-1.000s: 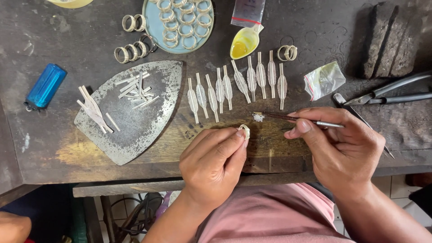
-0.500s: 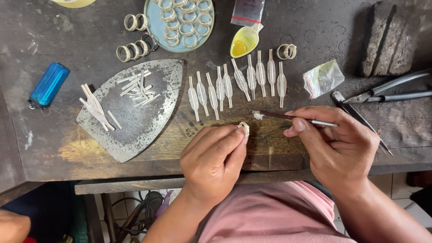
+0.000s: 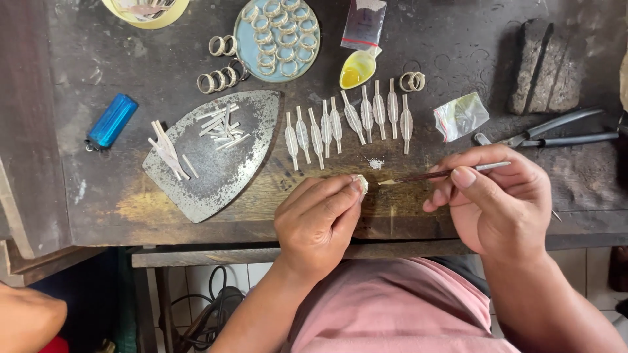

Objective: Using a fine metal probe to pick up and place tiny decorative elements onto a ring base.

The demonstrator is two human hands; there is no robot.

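Observation:
My left hand (image 3: 318, 219) rests at the front edge of the dark wooden bench (image 3: 98, 202) and pinches a small pale metal piece (image 3: 361, 184) between thumb and fingertip. My right hand (image 3: 498, 201) holds a thin pointed tool (image 3: 432, 174) like a pen, its tip aimed left and stopping just short of the piece. A tiny heap of white powder (image 3: 375, 163) lies just above the tool's tip. Behind it, a row of several leaf-shaped silver pieces (image 3: 353, 121) lies on the bench.
A flat iron-shaped metal plate (image 3: 219, 167) with silver strips lies at left, a blue lighter (image 3: 112, 120) beyond it. A round blue dish of rings (image 3: 277, 31), loose rings (image 3: 218, 77), a yellow spoon (image 3: 356, 69), small plastic bags (image 3: 461, 115), pliers (image 3: 556, 131) and a dark block (image 3: 540, 62) lie behind.
The tool's tip has moved from the white powder down and left toward the piece in my left hand. My left hand has stayed where it was.

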